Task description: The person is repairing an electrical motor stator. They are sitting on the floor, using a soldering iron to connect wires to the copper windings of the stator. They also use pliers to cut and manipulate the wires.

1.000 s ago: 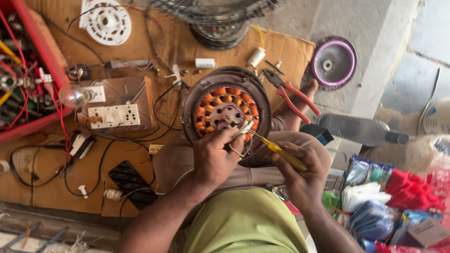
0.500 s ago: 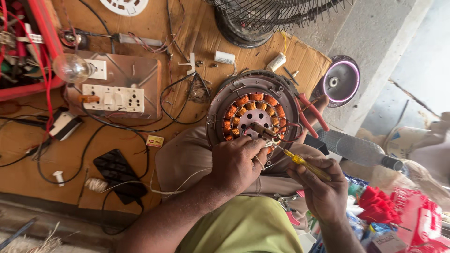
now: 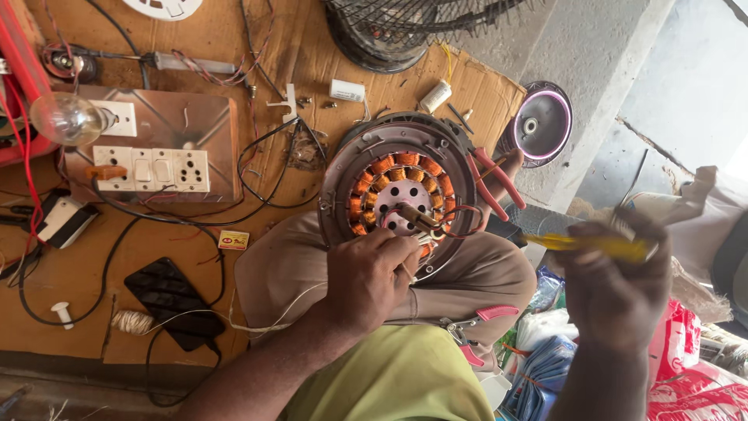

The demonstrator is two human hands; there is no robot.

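A round fan motor (image 3: 401, 183) with orange copper windings rests on my knee, its shaft pointing up. My left hand (image 3: 366, 277) pinches thin wires at the motor's lower edge, beside the shaft. A white string runs from that hand to a small spool (image 3: 128, 321). My right hand (image 3: 615, 292) is lifted off to the right of the motor, closed around a yellow-handled screwdriver (image 3: 596, 243).
Red-handled pliers (image 3: 491, 181) lie at the motor's right rim. A switch board (image 3: 152, 168) with a bulb (image 3: 66, 117), a black phone (image 3: 173, 300), a fan guard (image 3: 405, 27), a purple-rimmed round cover (image 3: 541, 125) and loose wires sit on the cardboard-covered floor.
My right hand has pulled the screwdriver away from the motor, out to the right. My left hand stays at the wires. The view has shifted closer and leftward.
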